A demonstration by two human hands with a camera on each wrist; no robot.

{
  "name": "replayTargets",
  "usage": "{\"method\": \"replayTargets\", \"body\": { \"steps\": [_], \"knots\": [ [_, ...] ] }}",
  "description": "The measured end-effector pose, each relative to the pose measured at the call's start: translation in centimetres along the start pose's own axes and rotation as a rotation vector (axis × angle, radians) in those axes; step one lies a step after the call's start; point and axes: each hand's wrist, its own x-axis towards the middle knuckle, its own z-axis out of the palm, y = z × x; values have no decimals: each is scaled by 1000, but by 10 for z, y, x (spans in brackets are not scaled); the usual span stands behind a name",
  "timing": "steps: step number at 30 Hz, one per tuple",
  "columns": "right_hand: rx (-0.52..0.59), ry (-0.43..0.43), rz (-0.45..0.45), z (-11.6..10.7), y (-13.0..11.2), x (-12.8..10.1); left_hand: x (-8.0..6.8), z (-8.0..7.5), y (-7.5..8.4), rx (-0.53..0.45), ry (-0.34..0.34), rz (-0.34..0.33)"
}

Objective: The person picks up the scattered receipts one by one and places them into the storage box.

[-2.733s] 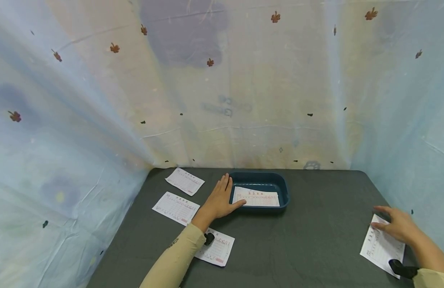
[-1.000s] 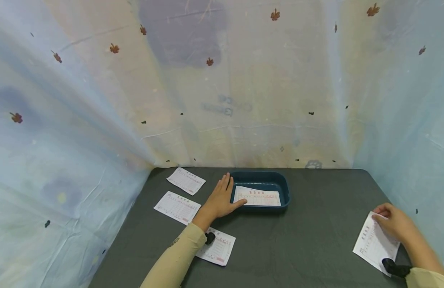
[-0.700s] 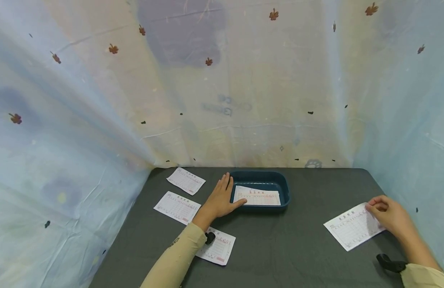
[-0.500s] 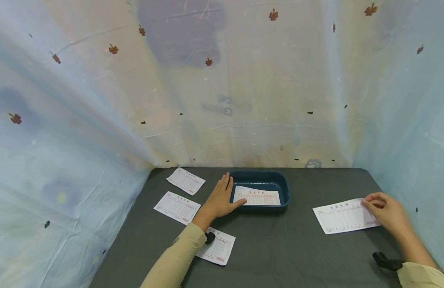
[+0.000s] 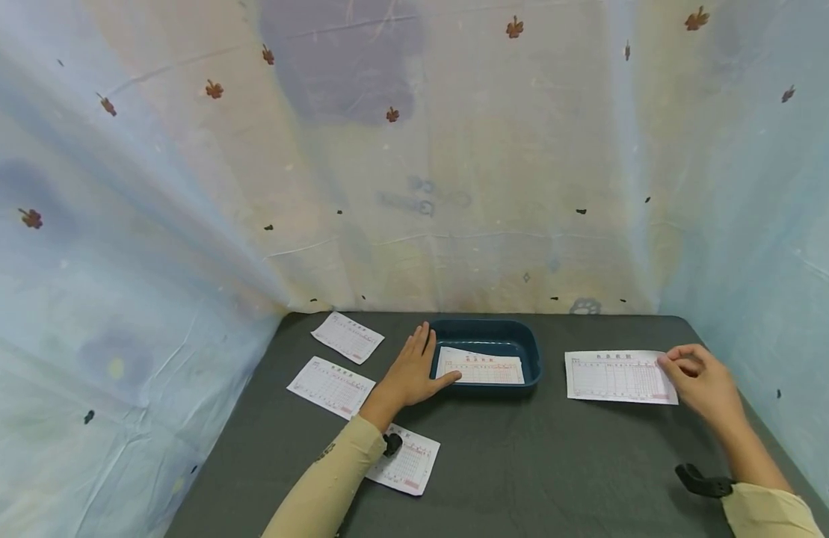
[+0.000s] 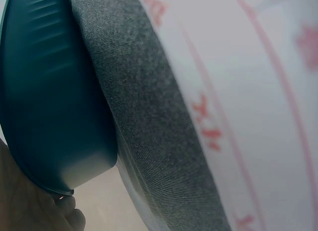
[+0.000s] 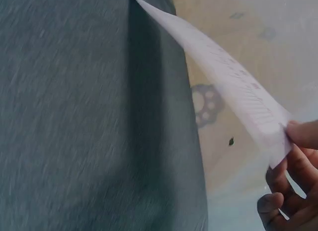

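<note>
In the head view my right hand (image 5: 702,382) pinches the right edge of a white printed paper form (image 5: 619,376), right of the tray. The right wrist view has that form bowed in the air, its near end between thumb and fingers, a shadow on the tabletop below. My left hand (image 5: 407,377) rests at the left end of a dark blue rectangular tray (image 5: 531,362), fingers straight and thumb over the front rim. Inside the tray lie forms with red print (image 5: 484,370). The left wrist view catches the tray's outer wall (image 6: 54,107) and part of a form close up.
Three more forms lie on the left: one at the back (image 5: 347,338), one in the middle (image 5: 330,387), and one (image 5: 406,462) partly under my left forearm. The grey tabletop (image 5: 555,463) ends at a patterned curtain (image 5: 481,187) behind and at both sides.
My right hand has taken hold of the form at the table's right side, lifted it, and brought it left and away from me, turning it lengthwise. The left hand stays at the tray.
</note>
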Motion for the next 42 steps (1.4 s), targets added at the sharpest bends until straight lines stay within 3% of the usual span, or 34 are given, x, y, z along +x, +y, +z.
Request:
{"method": "replayTargets", "body": {
  "steps": [12,16,21,42],
  "knots": [
    [225,299,-25,11,-43,6,-2,-4,2,-5,0,12],
    [281,353,-71,17,-56,7,-2,-6,3,-5,3,13],
    [343,330,-102,27,-70,8,-2,-6,3,-7,0,7],
    [417,129,-201,96,-114,10,-1,-1,0,-5,20,24]
  ]
}}
